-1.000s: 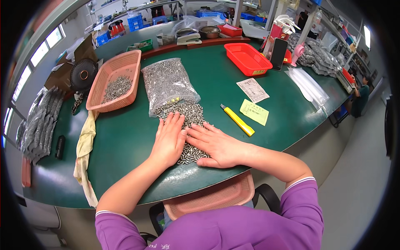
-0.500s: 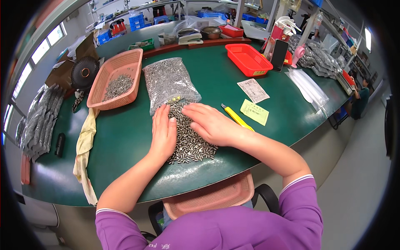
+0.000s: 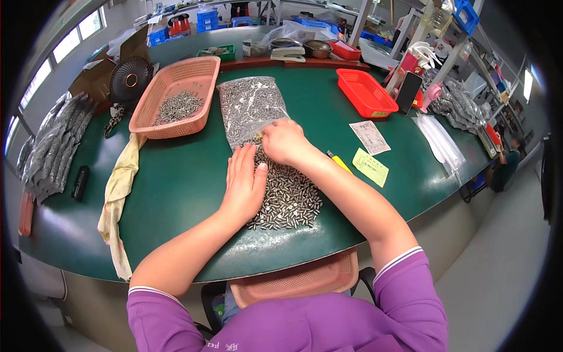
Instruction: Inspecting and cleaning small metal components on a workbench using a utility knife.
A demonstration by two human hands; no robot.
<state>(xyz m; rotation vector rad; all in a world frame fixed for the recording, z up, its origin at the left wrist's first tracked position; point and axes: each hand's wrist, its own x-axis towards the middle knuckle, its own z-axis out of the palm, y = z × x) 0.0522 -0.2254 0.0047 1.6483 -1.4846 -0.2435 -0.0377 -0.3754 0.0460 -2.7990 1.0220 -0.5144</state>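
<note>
A green worktop (image 3: 176, 205) carried a clear bag (image 3: 252, 105) of small metal pieces and a loose heap (image 3: 290, 202) of them, two hands beside these.
A pink basket (image 3: 176, 130) with similar pieces inside stood left of the bag. The bag lay beyond the hands, and the heap spread from its near end toward the worktop's front edge. The left hand (image 3: 245, 182) lay flat, fingers extended, along the heap's left side. The right hand (image 3: 285, 142) was curled at the bag's near end; whether it gripped anything could not be told. A yellow cutter (image 3: 340, 162) showed partly behind the right forearm.
</note>
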